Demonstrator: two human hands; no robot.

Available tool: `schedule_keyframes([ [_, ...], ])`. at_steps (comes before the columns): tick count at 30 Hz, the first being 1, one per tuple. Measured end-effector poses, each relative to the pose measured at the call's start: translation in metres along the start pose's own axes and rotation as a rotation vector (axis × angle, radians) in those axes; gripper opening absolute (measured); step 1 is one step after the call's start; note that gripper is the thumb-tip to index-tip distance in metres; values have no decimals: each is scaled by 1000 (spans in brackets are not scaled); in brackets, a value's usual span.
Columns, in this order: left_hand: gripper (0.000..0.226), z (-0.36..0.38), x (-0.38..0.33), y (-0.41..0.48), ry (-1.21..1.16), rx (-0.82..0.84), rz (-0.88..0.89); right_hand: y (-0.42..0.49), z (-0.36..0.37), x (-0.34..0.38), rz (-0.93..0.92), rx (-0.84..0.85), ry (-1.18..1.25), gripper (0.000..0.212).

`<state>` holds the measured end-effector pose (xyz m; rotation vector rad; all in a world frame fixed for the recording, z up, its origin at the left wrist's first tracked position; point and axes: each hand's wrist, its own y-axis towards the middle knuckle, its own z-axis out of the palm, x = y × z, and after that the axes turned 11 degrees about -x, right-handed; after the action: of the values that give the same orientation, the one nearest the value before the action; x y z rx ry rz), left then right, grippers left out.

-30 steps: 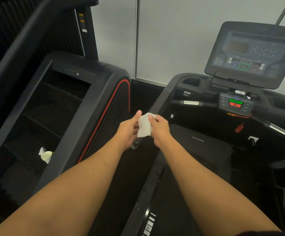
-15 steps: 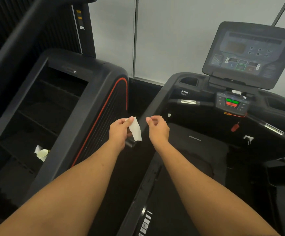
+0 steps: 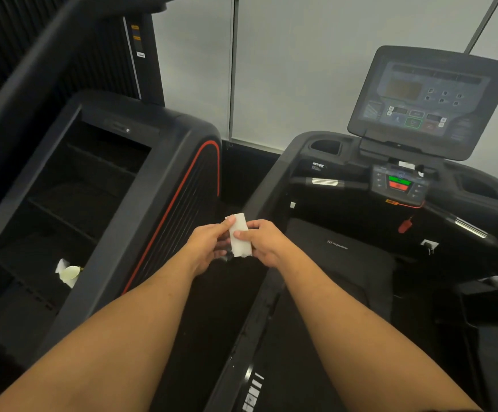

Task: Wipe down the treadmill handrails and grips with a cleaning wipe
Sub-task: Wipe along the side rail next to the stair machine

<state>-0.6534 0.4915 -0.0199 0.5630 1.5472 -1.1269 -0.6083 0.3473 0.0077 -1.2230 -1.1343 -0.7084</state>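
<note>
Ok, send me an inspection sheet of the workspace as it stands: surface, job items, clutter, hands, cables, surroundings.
Surface: treadmill motor cover, dark, logo showing.
Job's things: white wipe, folded, held between both hands near the left handrail; silver-banded front grip not being wiped.
Clutter: crumpled white scrap on the steps of the neighbouring machine.
Hands: left hand pinches the wipe's left edge; right hand pinches its right side.
Cables: red safety cord with red clip hangs under the control panel.
Surroundings: console screen, grey wall panels.
</note>
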Motion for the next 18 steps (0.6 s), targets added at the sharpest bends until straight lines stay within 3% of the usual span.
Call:
schedule_keyframes([
  [4,32,1,3,2,-32,-53,30,-2,-5,0,76,99,-104,27],
  [8,30,2,3,1,-191,-69,-114,1,-7,-8,-2,54,-151,29],
  [13,34,4,-1,-14,-202,204,-316,1,-4,-11,-174,63,-64,21],
  [18,43,4,-5,-19,-189,391,-420,-1,-5,-15,-111,99,158,25],
])
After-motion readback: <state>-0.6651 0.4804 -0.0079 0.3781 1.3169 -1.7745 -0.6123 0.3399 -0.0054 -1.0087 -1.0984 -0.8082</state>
